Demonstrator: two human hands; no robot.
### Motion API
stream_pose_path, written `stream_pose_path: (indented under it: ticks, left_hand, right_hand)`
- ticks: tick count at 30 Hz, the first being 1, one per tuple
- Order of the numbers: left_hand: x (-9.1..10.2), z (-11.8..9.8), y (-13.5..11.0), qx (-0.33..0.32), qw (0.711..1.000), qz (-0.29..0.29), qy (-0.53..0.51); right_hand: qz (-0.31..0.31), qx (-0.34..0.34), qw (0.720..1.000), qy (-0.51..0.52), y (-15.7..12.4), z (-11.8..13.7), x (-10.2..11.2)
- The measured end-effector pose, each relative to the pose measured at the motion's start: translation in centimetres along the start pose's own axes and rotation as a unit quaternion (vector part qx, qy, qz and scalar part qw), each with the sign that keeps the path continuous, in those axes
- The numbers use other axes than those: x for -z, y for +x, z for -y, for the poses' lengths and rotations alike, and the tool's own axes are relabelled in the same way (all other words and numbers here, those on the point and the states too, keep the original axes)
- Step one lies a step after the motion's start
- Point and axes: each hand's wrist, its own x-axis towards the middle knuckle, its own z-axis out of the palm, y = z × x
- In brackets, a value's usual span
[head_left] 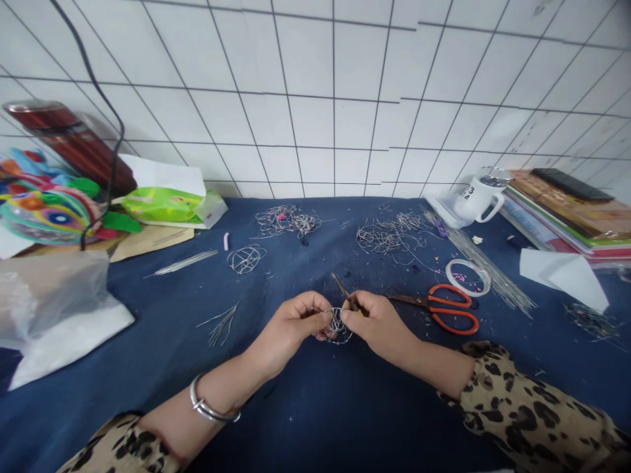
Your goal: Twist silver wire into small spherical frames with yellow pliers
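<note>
Between both hands is a small wire ball (339, 326) of bent silvery wire, held above the blue cloth. My left hand (300, 323) is closed, pinching the ball's left side between thumb and fingers. My right hand (377, 322) is closed at the ball's right side, its thumb and fingertips near the wire. A slim dark tool (341, 286), its kind hard to make out, sticks up and left from the right hand's fingers. Just right of that hand lie scissors (446, 307) with orange handles, blades pointing left. Another round wire ball (246, 259) rests farther off on the left.
Tangled wire piles (389, 233) lie toward the wall. Straight wires (486, 269) and a ring-shaped dish (468, 277) with pink beads are on the right, near a white mug (486, 197) and stacked books (566, 210). A plastic bag (64, 315) lies left.
</note>
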Motion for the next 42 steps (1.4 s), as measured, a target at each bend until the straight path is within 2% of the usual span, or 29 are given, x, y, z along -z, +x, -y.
stream_pose_path:
  ticks: [18,22,26,34,36,42]
  left_hand:
    - [0.2,0.1,0.1,-0.005,0.997,0.029,0.065]
    - [0.2,0.1,0.1,-0.042,0.995,0.014,0.086]
    - [0.2,0.0,-0.1,-0.076,0.986,0.001,0.151]
    - [-0.3,-0.9,-0.5,-0.132,0.937,-0.006,0.323]
    - [-0.5,-0.9,-0.5,-0.139,0.933,-0.022,0.331]
    - [-0.8,-0.3,-0.3,-0.136,0.946,-0.057,0.289]
  right_hand:
    - [0.014,-0.004,1.0,-0.011,0.2,-0.3,0.1]
    - [0.017,-0.004,1.0,-0.005,0.2,-0.3,0.1]
    - [0.018,-0.01,1.0,0.011,0.1,-0.4,0.0]
    - [0.02,-0.02,0.999,0.026,0.2,-0.6,-0.2]
    - [0.017,-0.018,1.0,0.02,0.2,-0.5,-0.2]
    - [-0.005,-0.001,1.0,-0.02,0.1,-0.5,-0.3]
